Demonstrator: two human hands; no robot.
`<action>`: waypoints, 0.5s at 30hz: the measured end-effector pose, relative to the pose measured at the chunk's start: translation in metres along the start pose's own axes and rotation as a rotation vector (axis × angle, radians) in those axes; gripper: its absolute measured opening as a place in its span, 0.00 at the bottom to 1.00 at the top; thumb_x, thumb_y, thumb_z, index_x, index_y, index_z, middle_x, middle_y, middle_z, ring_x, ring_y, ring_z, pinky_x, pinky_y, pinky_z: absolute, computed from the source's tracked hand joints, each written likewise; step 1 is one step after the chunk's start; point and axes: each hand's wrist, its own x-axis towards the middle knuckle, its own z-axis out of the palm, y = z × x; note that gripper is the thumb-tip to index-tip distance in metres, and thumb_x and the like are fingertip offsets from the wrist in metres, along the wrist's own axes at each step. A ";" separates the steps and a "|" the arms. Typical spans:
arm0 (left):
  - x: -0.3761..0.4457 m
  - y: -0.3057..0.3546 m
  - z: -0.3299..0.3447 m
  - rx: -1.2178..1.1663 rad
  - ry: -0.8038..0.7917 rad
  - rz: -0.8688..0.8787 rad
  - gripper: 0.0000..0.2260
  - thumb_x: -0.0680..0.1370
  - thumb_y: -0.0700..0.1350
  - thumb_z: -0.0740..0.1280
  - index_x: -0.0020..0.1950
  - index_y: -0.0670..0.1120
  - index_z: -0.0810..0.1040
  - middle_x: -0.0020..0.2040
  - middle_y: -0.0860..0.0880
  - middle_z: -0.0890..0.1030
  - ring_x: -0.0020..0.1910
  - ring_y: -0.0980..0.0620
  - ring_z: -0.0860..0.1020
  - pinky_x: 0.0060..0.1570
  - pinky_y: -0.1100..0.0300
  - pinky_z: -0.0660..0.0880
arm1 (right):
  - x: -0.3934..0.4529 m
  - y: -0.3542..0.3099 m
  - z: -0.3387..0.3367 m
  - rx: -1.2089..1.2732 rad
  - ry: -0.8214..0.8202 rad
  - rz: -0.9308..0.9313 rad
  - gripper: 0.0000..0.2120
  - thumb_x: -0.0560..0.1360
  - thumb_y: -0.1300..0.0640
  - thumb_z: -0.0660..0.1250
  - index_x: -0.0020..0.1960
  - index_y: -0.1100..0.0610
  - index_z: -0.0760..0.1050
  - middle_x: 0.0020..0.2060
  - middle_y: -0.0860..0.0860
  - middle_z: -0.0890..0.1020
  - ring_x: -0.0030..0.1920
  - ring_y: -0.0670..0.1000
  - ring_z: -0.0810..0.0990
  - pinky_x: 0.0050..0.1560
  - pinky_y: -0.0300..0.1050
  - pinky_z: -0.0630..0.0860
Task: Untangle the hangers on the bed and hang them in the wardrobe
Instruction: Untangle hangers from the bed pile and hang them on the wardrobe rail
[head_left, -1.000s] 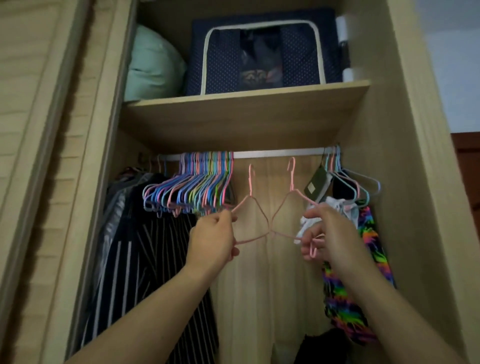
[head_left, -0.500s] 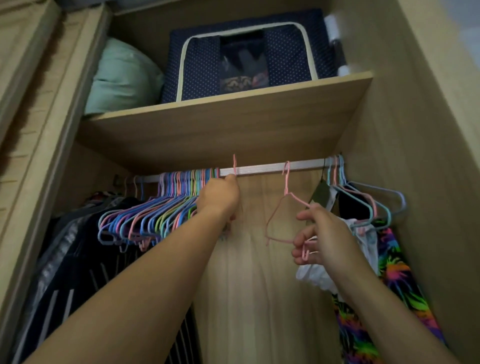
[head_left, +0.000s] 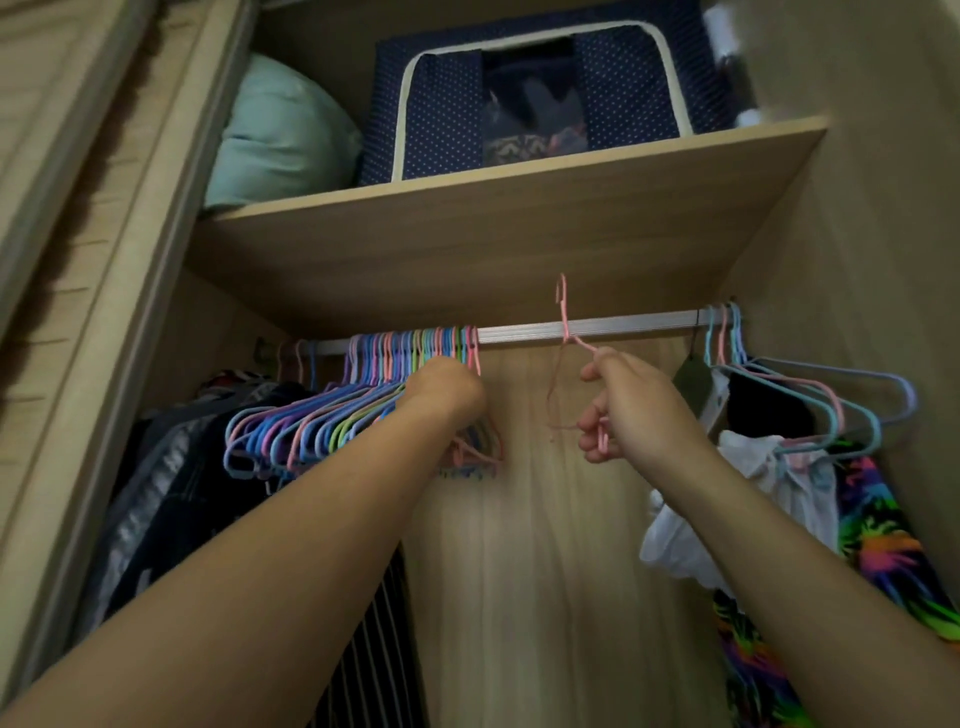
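Our right hand (head_left: 631, 408) pinches the pink hanger (head_left: 563, 332), hook raised just above the rail (head_left: 587, 328); our left hand (head_left: 444, 395) grips the hung pink hanger (head_left: 480, 452) leftward.

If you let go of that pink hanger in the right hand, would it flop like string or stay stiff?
Probably stiff: the pink hanger keeps its hook upright above the rail though the right hand pinches it only lower down. It looks thin, so likely light and a bit springy, and might swing.
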 end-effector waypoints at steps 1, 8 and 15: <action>-0.001 -0.003 -0.003 0.034 -0.011 0.018 0.09 0.80 0.39 0.60 0.54 0.38 0.77 0.55 0.37 0.81 0.46 0.40 0.82 0.45 0.53 0.80 | 0.008 0.001 0.009 -0.039 -0.008 0.000 0.15 0.82 0.46 0.54 0.49 0.52 0.75 0.30 0.56 0.78 0.31 0.56 0.78 0.37 0.52 0.77; -0.031 -0.030 -0.034 0.347 0.139 0.379 0.07 0.80 0.47 0.60 0.46 0.44 0.74 0.45 0.43 0.75 0.42 0.40 0.72 0.41 0.54 0.68 | 0.023 0.015 0.060 -0.354 -0.116 -0.020 0.23 0.76 0.37 0.48 0.53 0.52 0.74 0.42 0.55 0.79 0.40 0.58 0.80 0.46 0.58 0.82; -0.027 -0.059 -0.066 0.421 0.257 0.547 0.12 0.76 0.43 0.59 0.54 0.46 0.80 0.52 0.40 0.81 0.50 0.36 0.78 0.43 0.50 0.72 | 0.014 0.016 0.115 -0.311 -0.148 -0.045 0.20 0.80 0.46 0.51 0.42 0.56 0.76 0.34 0.61 0.80 0.29 0.61 0.82 0.28 0.52 0.81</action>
